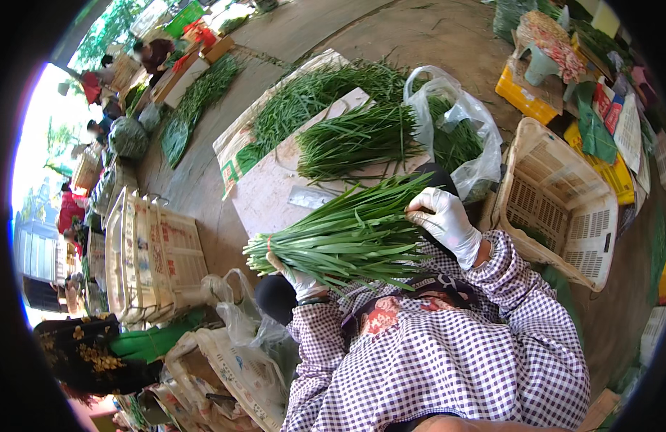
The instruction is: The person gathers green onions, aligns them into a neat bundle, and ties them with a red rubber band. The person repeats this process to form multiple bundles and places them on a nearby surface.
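Observation:
A bunch of garlic chives [343, 237] lies across my lap, its stem ends to the left and leaf tips to the right. A red band [269, 243] circles it near the stems. My left hand [299, 281], in a white glove, grips the bunch from below near the band; leaves hide part of it. At the leaf tips, the thumb and finger of my gloved right hand [446, 221] pinch together on thin leaf ends. Beyond the bunch, a metal blade [309, 197] lies on a pale board [273, 200], beside a loose pile of chives [357, 140].
More greens [311, 105] lie on a sack behind the board. A clear plastic bag [484, 146] of greens stands right of it. An open plastic crate [559, 205] is at my right, stacked crates [154, 254] at my left. Other people sit far left.

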Demonstrator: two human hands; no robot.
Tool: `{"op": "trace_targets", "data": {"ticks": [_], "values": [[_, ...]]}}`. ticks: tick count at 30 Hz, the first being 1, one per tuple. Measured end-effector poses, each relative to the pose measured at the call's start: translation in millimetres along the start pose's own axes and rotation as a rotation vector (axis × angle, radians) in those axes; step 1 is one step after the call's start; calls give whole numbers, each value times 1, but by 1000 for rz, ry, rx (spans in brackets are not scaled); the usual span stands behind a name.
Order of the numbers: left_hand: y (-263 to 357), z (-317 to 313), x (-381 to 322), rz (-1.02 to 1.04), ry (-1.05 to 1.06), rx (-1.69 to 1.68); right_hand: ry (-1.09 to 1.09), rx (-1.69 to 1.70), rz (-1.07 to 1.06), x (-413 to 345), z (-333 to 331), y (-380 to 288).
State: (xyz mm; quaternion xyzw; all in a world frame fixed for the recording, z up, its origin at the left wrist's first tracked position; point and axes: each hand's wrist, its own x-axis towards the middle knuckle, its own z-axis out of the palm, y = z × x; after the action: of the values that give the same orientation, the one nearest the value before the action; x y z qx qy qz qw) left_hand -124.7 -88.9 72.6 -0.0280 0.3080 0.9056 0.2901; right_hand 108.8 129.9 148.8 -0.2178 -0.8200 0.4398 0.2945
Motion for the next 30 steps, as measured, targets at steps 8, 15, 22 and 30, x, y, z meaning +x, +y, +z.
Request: {"op": "trace_targets", "data": {"ticks": [8,15,22,30], "values": [[6,-8,-1,10,58,56,346,247,-55,11,34,4],[31,-36,8,108,163,65,27,547,158,11,5,5],[55,-14,11,225,226,-59,-839,-75,325,3,19,-8],[31,68,-2,882,51,506,-709,1312,646,25,137,-56]]}}
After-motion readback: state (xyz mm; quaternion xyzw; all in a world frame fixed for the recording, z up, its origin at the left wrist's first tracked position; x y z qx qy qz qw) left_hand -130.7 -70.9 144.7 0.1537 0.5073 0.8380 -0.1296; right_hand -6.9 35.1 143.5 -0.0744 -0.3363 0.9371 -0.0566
